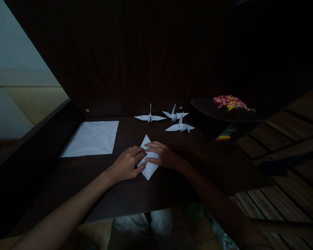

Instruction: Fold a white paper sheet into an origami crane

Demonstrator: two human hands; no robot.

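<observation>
A sheet of white paper folded into a diamond (149,171) lies on the dark wooden desk, its points facing away from and toward me. My left hand (130,163) holds the diamond's left edge, thumb and bent fingers on the paper. Across its upper right side rests my right hand (163,154), fingers spread and touching the paper. Both hands cover the middle of the folds. Behind them stand three folded paper cranes: one on the left (150,118), one at the back right (173,115) and one nearer on the right (182,127).
A creased, unfolded white sheet (94,139) lies at the left of the desk (135,198). Small pink, red and yellow pieces (231,102) are heaped on a rounded dark shelf (206,106). A dark panel rises behind; slatted wood (284,205) is at the right.
</observation>
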